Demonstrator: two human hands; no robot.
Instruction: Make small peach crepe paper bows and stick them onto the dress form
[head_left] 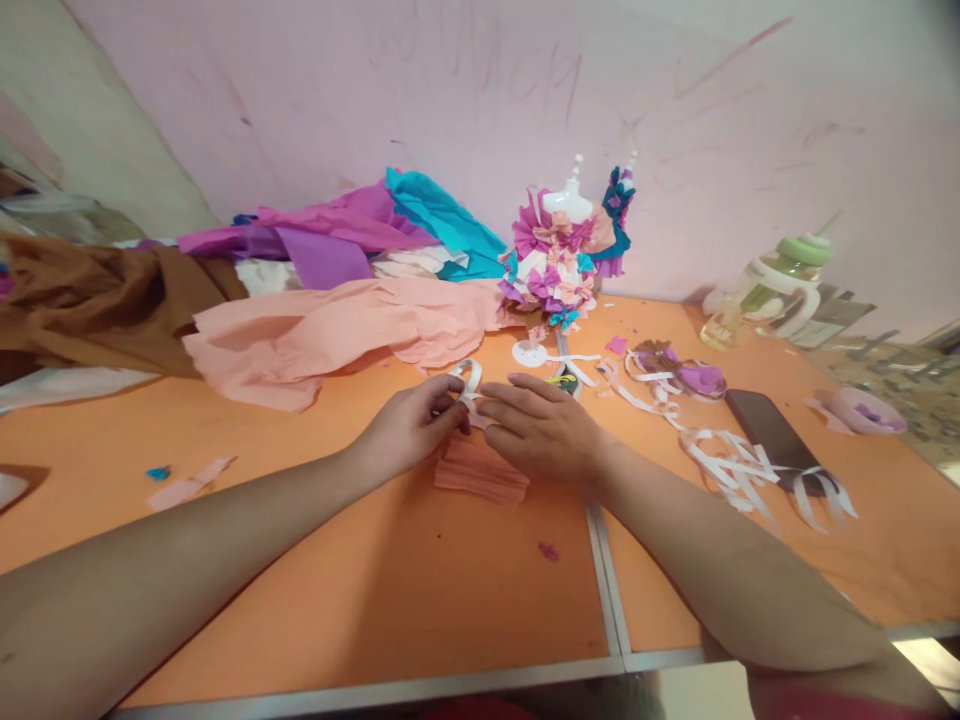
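My left hand point(409, 425) is closed, with thumb and forefinger pinched on a looped white ribbon point(470, 373). Close beside it is my right hand point(544, 428), its fingers stretched out and its thumb hidden. The right fingertips are near the ribbon; whether they touch it I cannot tell. Under both hands a pleated piece of peach crepe paper point(480, 475) lies on the orange table point(465, 590). Behind my right hand, a dark object with yellow on it point(568, 380) is partly covered.
Crumpled peach paper point(345, 325), brown paper point(112, 300) and purple paper point(322, 255) cover the back left. A small dress form point(551, 260) with paper frills stands behind my hands. At right lie tangled white ribbon point(727, 465), a dark phone point(772, 430) and a green-lidded bottle point(791, 275).
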